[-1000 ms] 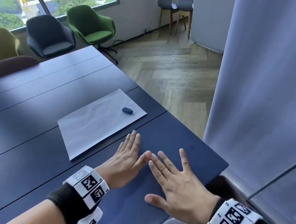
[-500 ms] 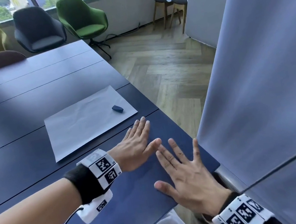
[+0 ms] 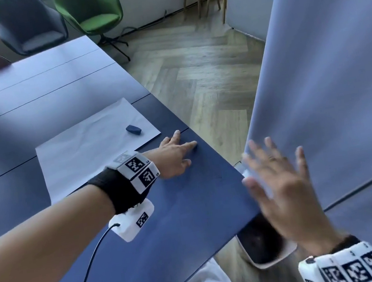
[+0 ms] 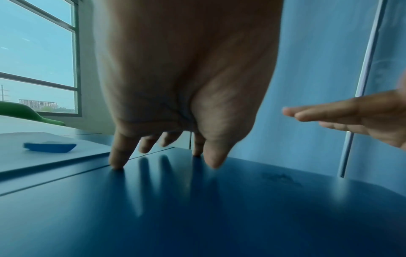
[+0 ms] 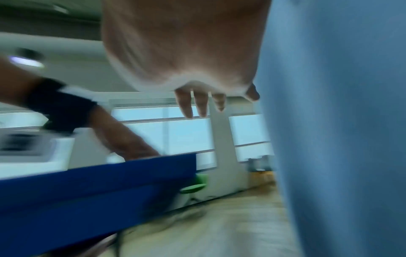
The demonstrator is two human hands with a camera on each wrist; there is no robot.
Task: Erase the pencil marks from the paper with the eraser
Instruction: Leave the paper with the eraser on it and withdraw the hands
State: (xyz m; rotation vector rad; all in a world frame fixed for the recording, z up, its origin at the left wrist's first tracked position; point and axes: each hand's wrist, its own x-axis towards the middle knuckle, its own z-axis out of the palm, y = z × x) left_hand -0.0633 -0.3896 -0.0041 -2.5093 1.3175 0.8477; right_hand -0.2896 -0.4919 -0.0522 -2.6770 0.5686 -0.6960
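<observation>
A white sheet of paper (image 3: 93,145) lies on the dark blue table (image 3: 178,205), and a small dark blue eraser (image 3: 133,129) rests near the sheet's right edge. The eraser (image 4: 50,147) also shows at the left of the left wrist view. My left hand (image 3: 177,153) sits on the table just below the paper's near right corner, its straight fingertips (image 4: 116,162) touching the tabletop. My right hand (image 3: 280,174) hovers in the air past the table's right corner, fingers spread and blurred, holding nothing. No pencil marks are visible on the sheet.
A tall grey-blue partition (image 3: 329,69) stands close on the right, beside my right hand. Green (image 3: 91,12), dark (image 3: 28,27) and yellow chairs line the far end. A bin (image 3: 265,247) sits on the wooden floor under the table corner.
My right hand has lifted off the table and swung right, out past the corner. My left hand has stayed flat on the table near the paper, while the head view tilted.
</observation>
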